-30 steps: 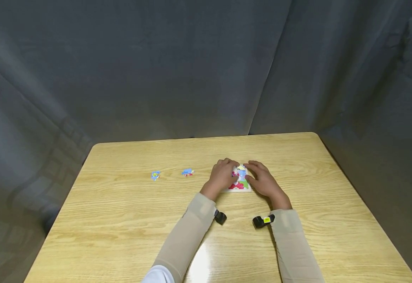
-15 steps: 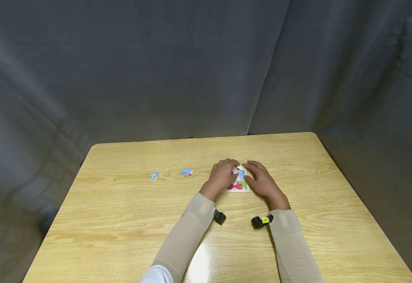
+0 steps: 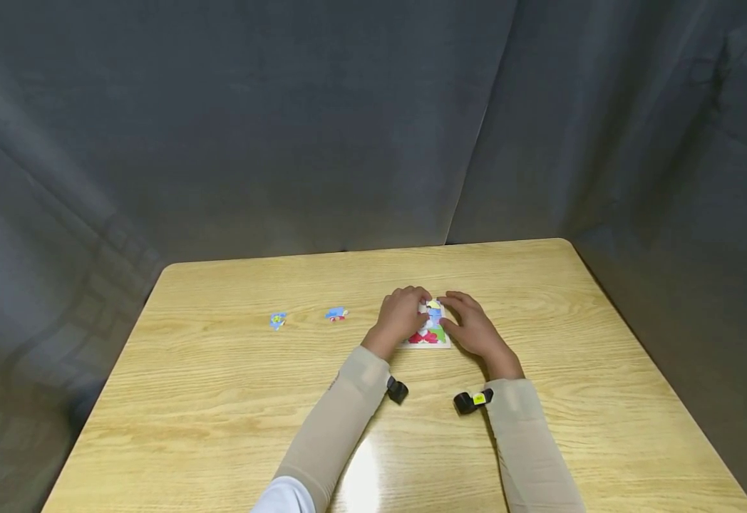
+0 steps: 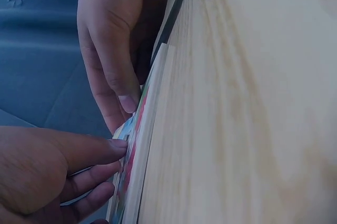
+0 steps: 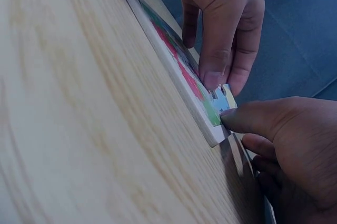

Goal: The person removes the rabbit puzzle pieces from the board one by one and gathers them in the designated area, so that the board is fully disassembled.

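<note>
A small jigsaw puzzle point(image 3: 426, 338) in a pale frame lies on the table, showing red, green and blue parts. My left hand point(image 3: 401, 317) covers its left side, thumb and fingers bent in over the pieces. From the right, my right hand point(image 3: 475, 328) has its thumb and forefinger at the puzzle's edge. A blue-and-yellow jigsaw piece point(image 5: 226, 97) sits between the fingertips of both hands at the far right corner, slightly raised in the right wrist view. The left thumb point(image 4: 118, 150) bears on the puzzle's surface. Fingers hide much of the picture.
Two loose jigsaw pieces lie to the left on the wooden table point(image 3: 219, 399): a blue-and-red piece point(image 3: 336, 313) and, farther left, a blue piece with yellow point(image 3: 277, 320). A dark grey curtain point(image 3: 284, 142) hangs behind the table and at both sides.
Both hands stay at the puzzle with only slight finger movement. The whole head view has shifted a little, so the table and loose pieces sit slightly farther left.
</note>
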Available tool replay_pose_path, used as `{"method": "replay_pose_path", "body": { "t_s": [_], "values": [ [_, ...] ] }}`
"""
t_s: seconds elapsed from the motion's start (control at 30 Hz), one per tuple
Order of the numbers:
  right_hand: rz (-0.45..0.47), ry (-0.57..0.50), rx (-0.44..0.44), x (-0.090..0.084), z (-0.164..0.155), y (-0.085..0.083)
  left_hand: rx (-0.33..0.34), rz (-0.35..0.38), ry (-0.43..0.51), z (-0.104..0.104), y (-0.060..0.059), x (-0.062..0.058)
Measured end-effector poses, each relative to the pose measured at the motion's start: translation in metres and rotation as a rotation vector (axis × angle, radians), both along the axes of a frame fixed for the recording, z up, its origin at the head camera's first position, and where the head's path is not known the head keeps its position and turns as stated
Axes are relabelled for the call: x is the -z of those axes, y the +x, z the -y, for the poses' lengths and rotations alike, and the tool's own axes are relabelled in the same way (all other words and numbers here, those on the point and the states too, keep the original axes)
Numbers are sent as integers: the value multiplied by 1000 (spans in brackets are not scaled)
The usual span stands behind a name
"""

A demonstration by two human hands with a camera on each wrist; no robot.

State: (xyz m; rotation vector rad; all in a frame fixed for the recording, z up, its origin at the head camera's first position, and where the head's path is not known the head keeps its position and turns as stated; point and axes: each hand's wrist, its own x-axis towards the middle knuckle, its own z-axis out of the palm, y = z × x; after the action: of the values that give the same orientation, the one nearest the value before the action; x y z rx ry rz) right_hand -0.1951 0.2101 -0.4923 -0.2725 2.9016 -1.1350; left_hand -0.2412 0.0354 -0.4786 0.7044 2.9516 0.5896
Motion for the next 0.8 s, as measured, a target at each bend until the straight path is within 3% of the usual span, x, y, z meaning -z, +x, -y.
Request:
{"method": "replay_pose_path", "body": {
  "t_s": [0.47,0.8],
  "values": [
    [15,1,-1,-2,2,-1,-4,-9,17,5,0,1],
    [24,6,14,-1,-2,-2,-13,72,118,26,-1,-2]
  ]
}}
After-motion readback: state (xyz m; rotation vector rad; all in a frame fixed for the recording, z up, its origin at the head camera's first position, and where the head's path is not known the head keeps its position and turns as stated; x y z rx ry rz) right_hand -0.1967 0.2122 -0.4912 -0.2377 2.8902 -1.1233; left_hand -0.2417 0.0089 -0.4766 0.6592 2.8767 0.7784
